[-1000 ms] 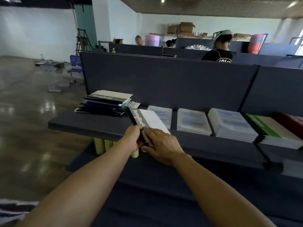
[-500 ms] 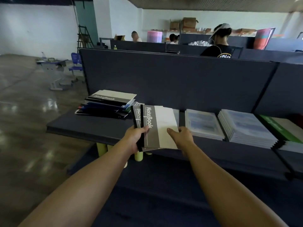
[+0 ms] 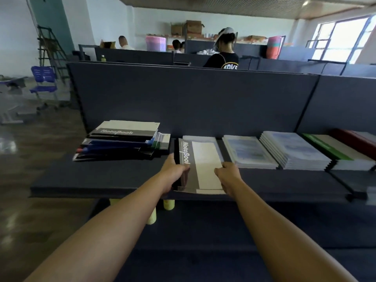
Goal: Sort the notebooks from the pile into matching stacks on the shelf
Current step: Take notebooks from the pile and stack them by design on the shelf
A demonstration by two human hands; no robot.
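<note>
Room: wide hall with glossy floor, dark partitions (image 3: 193,94), a bright window (image 3: 341,37) far right, a ladder (image 3: 50,49) and a blue chair (image 3: 43,82) at left; I see people (image 3: 225,51) behind the partitions, backs turned.
Shelf: dark shelf (image 3: 101,180) runs across my view against the nearest partition; yellow cylinders (image 3: 151,215) show under its front edge.
Pile: messy pile (image 3: 122,141) sits at the shelf's left end, a grey-and-cream notebook on top, blue and dark covers splayed below.
Notebook: grey-and-cream notebook (image 3: 200,165) marked "NoteBook" lies lengthwise between my hands, just right of the pile, its near end past the shelf's front edge. It rests over a pale stack (image 3: 200,138) whose far edge peeks out behind it.
Left hand: left hand (image 3: 175,171) grips the notebook's dark spine side, thumb on top, fingers curled under.
Right hand: right hand (image 3: 228,176) holds the near right edge, fingers curled at the corner; I cannot tell how far they wrap beneath.
Sorted stacks: to the right, side by side, blue-white stack (image 3: 249,151), taller blue-white stack (image 3: 293,151), green stack (image 3: 337,153), red stack (image 3: 356,139) at the far right.
</note>
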